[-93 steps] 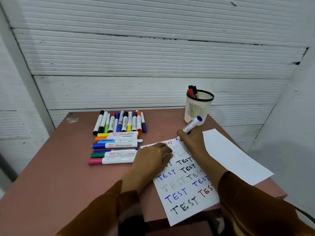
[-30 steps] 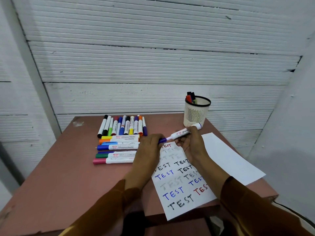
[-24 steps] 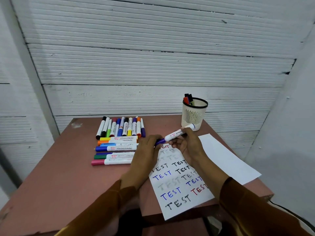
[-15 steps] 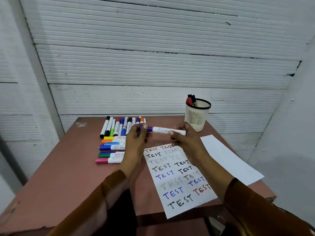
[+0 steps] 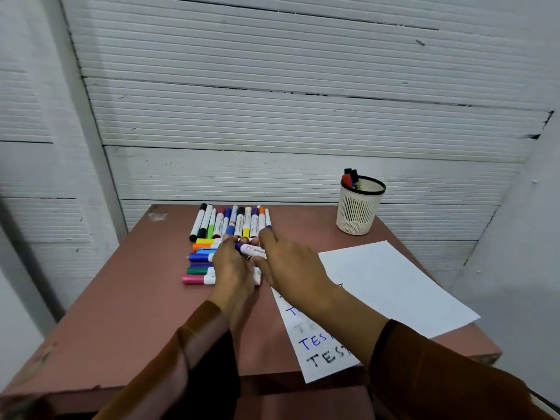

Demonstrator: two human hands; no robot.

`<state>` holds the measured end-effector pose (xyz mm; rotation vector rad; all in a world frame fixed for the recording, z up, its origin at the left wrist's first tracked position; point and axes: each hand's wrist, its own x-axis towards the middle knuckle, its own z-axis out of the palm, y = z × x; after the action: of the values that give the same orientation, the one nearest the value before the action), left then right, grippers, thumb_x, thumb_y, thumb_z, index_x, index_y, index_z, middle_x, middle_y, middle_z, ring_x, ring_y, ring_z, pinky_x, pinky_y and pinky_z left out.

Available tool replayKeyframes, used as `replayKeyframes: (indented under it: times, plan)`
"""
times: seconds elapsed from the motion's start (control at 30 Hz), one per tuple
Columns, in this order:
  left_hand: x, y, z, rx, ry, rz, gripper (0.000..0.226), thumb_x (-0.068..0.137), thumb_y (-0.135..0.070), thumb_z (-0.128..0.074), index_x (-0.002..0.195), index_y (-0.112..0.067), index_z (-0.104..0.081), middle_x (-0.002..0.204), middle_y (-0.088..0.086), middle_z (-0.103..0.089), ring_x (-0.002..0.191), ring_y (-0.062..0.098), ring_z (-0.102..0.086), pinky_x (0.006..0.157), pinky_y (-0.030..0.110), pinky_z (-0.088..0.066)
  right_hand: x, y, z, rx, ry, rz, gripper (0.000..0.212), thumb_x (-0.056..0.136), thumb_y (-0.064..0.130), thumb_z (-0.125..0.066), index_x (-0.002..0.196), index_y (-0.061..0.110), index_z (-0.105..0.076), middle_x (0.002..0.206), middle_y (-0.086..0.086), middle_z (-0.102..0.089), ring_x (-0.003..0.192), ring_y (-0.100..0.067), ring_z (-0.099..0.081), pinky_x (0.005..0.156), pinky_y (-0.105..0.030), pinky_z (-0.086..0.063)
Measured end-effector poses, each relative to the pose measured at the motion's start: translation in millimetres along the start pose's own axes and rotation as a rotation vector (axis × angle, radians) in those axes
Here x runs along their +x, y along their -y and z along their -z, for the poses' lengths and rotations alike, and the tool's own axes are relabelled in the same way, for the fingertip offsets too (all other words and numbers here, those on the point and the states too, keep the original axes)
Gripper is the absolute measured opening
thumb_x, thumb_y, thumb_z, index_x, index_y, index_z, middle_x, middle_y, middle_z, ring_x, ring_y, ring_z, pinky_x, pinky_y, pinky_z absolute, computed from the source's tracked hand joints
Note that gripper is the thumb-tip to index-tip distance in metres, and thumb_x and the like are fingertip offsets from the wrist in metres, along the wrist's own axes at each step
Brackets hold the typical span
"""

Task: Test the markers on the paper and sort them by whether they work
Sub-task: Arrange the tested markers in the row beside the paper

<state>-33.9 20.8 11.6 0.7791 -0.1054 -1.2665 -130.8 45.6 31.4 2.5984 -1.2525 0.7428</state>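
Pink table (image 5: 121,313), mesh cup (image 5: 359,212) holding three markers (image 5: 350,178)

The table (image 5: 127,298) has a flat, dull pinkish-brown top, chipped and worn at the edges. The markers (image 5: 230,222) look like smooth, shiny plastic, white with colored caps. The pen cup (image 5: 357,210) looks like cream plastic with thin slits and a shiny black rim. The written sheet (image 5: 315,353) and the blank sheet (image 5: 394,286) are thin, smooth, dull white paper. The wall (image 5: 272,116) is white and ridged, with scuffs. The sleeves (image 5: 439,374) are soft brown cloth.
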Motion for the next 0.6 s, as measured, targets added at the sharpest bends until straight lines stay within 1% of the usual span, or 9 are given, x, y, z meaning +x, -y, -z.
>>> replayKeyframes:
  times: [0.07,0.17,0.23,0.3,0.37,0.43,0.5,0.57,0.6]
  plan:
    - [0.9,-3.7,1.1,-0.030,-0.010,-0.015,0.036,0.099,-0.023,-0.037,0.065,-0.013,-0.042,0.044,0.000,-0.054,0.039,0.011,-0.055,0.051,0.021,-0.048,0.5,4.2,-0.5,0.140,-0.017,-0.072,0.029,0.096,0.037,-0.047,0.111,0.011,-0.048,0.102,-0.009,-0.063,0.086,-0.032,-0.060,0.061,-0.030,-0.032]
    - [5.1,-7.4,4.3,-0.053,-0.020,-0.089,0.031,0.098,-0.018,-0.036,0.069,-0.012,-0.041,0.056,0.003,-0.053,0.049,0.013,-0.057,0.045,0.019,-0.049,6.7,8.0,-1.5,0.506,-0.005,-0.333,0.027,0.089,0.038,-0.059,0.089,0.011,-0.054,0.083,-0.006,-0.063,0.074,-0.022,-0.057,0.056,-0.030,-0.033]
    - [5.2,-7.9,9.7,0.051,-0.047,-0.174,0.031,0.098,-0.017,-0.034,0.068,-0.013,-0.042,0.055,0.001,-0.053,0.047,0.011,-0.055,0.049,0.021,-0.048,11.7,7.0,-6.8,0.783,0.065,-0.551,0.026,0.086,0.033,-0.065,0.073,0.015,-0.050,0.070,-0.001,-0.057,0.059,-0.012,-0.049,0.050,-0.024,-0.030]
    - [5.8,-10.9,20.0,0.235,-0.037,-0.282,0.029,0.099,-0.017,-0.034,0.073,-0.014,-0.048,0.068,0.004,-0.055,0.061,0.015,-0.057,0.059,0.027,-0.050,13.2,4.2,-10.3,0.965,0.159,-0.644,0.028,0.086,0.030,-0.065,0.070,0.016,-0.047,0.065,0.001,-0.056,0.051,-0.007,-0.043,0.047,-0.021,-0.029]
    - [7.1,-18.4,35.5,0.480,0.008,-0.401,0.026,0.099,-0.018,-0.037,0.078,-0.015,-0.054,0.082,0.008,-0.061,0.080,0.023,-0.059,0.075,0.037,-0.049,10.9,-1.0,-12.1,0.949,0.239,-0.593,0.020,0.087,0.029,-0.064,0.080,0.016,-0.050,0.074,0.002,-0.060,0.058,-0.006,-0.048,0.050,-0.019,-0.035]
    - [6.8,-28.5,50.9,0.705,0.061,-0.573,0.016,0.096,-0.018,-0.046,0.086,-0.014,-0.058,0.092,0.010,-0.064,0.087,0.020,-0.060,0.082,0.038,-0.048,6.8,-7.0,-14.5,0.892,0.294,-0.534,0.012,0.088,0.024,-0.060,0.096,0.017,-0.053,0.096,0.002,-0.061,0.071,-0.006,-0.052,0.055,-0.017,-0.038]
    - [3.6,-36.2,61.5,0.792,0.080,-0.761,0.005,0.092,-0.012,-0.054,0.096,-0.011,-0.057,0.094,0.005,-0.062,0.083,0.002,-0.057,0.080,0.023,-0.047,3.4,-9.0,-20.5,0.845,0.324,-0.478,0.017,0.089,0.017,-0.057,0.105,0.018,-0.052,0.113,0.000,-0.059,0.082,-0.009,-0.054,0.060,-0.017,-0.041]
    - [2.1,-37.1,66.1,0.844,0.095,-0.869,0.012,0.090,-0.007,-0.056,0.102,-0.009,-0.055,0.091,-0.004,-0.060,0.078,-0.009,-0.055,0.073,0.008,-0.043,0.0,-6.0,-27.5,0.827,0.317,-0.426,0.020,0.089,0.013,-0.056,0.108,0.017,-0.052,0.121,-0.001,-0.058,0.100,-0.011,-0.056,0.074,-0.017,-0.044]
    - [3.3,-36.1,67.1,0.852,0.107,-0.881,0.014,0.090,-0.005,-0.056,0.103,-0.009,-0.054,0.092,-0.006,-0.059,0.078,-0.010,-0.055,0.072,0.006,-0.042,-1.5,-3.8,-31.1,0.827,0.307,-0.403,0.020,0.089,0.012,-0.056,0.107,0.018,-0.052,0.122,-0.001,-0.058,0.106,-0.013,-0.056,0.080,-0.018,-0.044]
